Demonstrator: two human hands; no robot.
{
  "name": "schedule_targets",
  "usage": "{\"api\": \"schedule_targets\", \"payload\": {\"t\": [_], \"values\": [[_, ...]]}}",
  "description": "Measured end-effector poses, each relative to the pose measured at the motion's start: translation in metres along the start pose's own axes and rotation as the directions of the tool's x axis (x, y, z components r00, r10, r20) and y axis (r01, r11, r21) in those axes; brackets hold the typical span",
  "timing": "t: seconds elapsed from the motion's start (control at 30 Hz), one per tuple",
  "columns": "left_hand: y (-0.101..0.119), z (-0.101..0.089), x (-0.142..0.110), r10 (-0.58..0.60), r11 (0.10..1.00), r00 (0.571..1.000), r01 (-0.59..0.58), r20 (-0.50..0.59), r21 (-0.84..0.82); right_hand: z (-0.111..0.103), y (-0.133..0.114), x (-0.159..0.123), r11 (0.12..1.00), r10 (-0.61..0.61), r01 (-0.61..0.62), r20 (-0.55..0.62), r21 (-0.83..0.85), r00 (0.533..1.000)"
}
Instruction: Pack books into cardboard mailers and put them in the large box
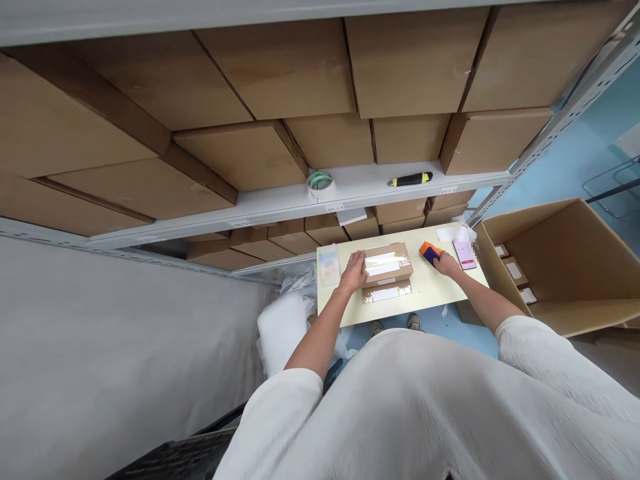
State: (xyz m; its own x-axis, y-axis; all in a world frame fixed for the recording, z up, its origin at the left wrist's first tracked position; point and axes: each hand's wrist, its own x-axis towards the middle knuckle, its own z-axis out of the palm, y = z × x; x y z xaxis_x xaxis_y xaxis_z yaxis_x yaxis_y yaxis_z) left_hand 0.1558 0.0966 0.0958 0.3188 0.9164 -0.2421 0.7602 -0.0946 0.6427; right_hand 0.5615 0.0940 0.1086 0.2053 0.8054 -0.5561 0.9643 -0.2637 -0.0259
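On the pale yellow table, a small cardboard box [386, 262] bears a white label under clear tape. My left hand [354, 272] grips the left end of this box. Just in front of it lies a second taped cardboard box [387, 291], also labelled. To the right of the boxes, my right hand [447, 264] is closed around an orange and dark-blue handheld device [429, 253], whose exact kind I cannot make out. A phone [465, 255] with a lit pink screen lies beyond that hand.
A printed sheet [329, 265] lies at the table's [353, 310] left end. Right of the table stands a large open carton [565, 253] with small labelled boxes inside. The shelf [365, 185] ahead holds brown cartons, a tape roll [321, 183] and a utility knife [411, 179].
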Motion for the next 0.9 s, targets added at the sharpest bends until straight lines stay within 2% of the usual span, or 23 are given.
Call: {"api": "schedule_targets", "payload": {"t": [0.07, 0.17, 0.37, 0.47, 0.53, 0.6, 0.7, 0.8, 0.9], "values": [[-0.001, 0.001, 0.000, -0.012, 1.000, 1.000, 0.012, -0.005, 0.002, 0.010, -0.003, -0.001, 0.996, 0.013, -0.017, -0.047, -0.084, 0.999], [-0.002, 0.002, 0.000, -0.021, 1.000, 1.000, 0.021, -0.013, 0.010, 0.023, -0.006, -0.001, 0.982, -0.003, -0.006, -0.047, -0.189, 0.999], [-0.001, 0.001, -0.002, -0.012, 1.000, 1.000, 0.012, -0.009, 0.016, 0.037, -0.008, -0.006, 0.989, 0.056, -0.058, -0.017, -0.135, 0.998], [0.002, 0.000, -0.004, -0.007, 1.000, 1.000, 0.007, -0.021, 0.005, 0.032, -0.019, -0.015, 0.988, 0.068, -0.081, -0.104, -0.128, 0.992], [0.007, 0.000, -0.004, -0.013, 1.000, 0.999, 0.013, -0.051, -0.003, 0.023, -0.034, -0.023, 0.995, 0.045, -0.063, -0.204, -0.082, 0.978], [0.014, 0.001, 0.000, -0.060, 0.998, 0.992, 0.059, -0.108, -0.012, 0.013, -0.059, -0.031, 1.000, -0.015, 0.008, -0.267, -0.026, 0.964], [0.030, 0.007, 0.010, -0.168, 0.986, 0.963, 0.169, -0.212, -0.015, 0.000, -0.107, -0.039, 0.994, -0.106, 0.113, -0.254, 0.012, 0.961], [0.044, 0.016, 0.020, -0.234, 0.969, 0.928, 0.248, -0.291, 0.012, 0.001, -0.151, -0.041, 0.993, -0.064, 0.085, -0.233, 0.081, 0.970], [0.048, 0.022, 0.024, -0.304, 0.944, 0.900, 0.329, -0.313, 0.030, 0.009, -0.171, -0.038, 0.985, 0.007, 0.040, -0.272, 0.167, 0.962]]}}
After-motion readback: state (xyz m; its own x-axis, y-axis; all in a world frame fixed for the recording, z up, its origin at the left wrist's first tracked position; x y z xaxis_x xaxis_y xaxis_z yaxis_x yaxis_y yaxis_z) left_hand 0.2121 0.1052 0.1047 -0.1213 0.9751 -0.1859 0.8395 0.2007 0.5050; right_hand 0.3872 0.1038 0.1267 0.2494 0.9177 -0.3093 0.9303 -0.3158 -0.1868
